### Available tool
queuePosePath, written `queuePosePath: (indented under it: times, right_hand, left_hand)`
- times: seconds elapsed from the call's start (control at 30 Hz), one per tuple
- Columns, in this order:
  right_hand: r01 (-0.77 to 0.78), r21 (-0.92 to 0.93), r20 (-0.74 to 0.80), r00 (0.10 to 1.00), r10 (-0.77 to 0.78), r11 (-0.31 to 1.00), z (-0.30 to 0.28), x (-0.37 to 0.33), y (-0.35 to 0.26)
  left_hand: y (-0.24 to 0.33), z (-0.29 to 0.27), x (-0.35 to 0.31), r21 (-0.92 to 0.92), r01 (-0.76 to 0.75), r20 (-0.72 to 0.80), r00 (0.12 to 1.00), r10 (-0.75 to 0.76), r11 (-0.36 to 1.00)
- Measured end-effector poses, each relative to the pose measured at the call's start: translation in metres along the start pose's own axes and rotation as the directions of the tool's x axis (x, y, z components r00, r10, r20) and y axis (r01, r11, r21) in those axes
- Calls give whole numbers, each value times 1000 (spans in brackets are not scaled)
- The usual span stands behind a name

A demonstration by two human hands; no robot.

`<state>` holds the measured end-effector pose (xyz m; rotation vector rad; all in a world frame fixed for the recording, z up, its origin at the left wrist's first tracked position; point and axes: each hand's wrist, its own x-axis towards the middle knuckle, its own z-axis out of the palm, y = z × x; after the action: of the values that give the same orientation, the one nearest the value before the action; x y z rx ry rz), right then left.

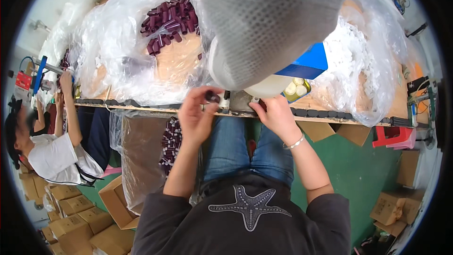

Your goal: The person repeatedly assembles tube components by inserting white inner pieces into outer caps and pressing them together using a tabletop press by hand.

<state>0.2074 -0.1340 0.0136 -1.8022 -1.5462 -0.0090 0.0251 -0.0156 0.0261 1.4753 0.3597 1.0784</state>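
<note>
Near the table's front edge, my left hand (196,113) is closed around a short dark purple tube (212,97), its round end showing between thumb and fingers. To its right, my right hand (277,117) pinches a small white piece (255,99) between thumb and fingertips. Between my hands, a metal block (241,100) sits at the edge. A large pale grey, mesh-textured object (278,14) hangs above and hides much of the table there. Farther left, many similar purple tubes (172,21) lie heaped on clear plastic sheeting.
Many small white pieces (347,56) lie on plastic at the right, past a blue box (309,61) and a tin (298,89) of pale round items. A bag of small purple and white pieces (171,144) hangs below the edge. Another person (61,153) works at the left.
</note>
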Motion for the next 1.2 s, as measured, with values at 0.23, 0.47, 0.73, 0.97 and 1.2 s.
queuePosePath:
  times: [0.23,0.47,0.73,0.97,1.2]
  right_hand:
    - [-93,157,-131,985,114,983,-19,-17,-22]
    - [-148,200,-93,981,169,968,-30,-60,-9]
    - [-234,222,-51,967,250,947,-50,-83,16]
    - [-317,-114,-590,784,193,942,-149,-43,105]
    - [-562,-52,-629,660,410,825,-235,-31,230]
  left_hand:
    - [-3,27,-3,108,-70,148,988,53,992]
    - [-17,43,-10,40,-15,128,992,10,999]
    - [-41,50,10,418,-46,366,922,-122,907]
    - [-58,36,1,422,-110,360,931,-55,900]
    - [-59,51,1,445,-65,231,972,-44,893]
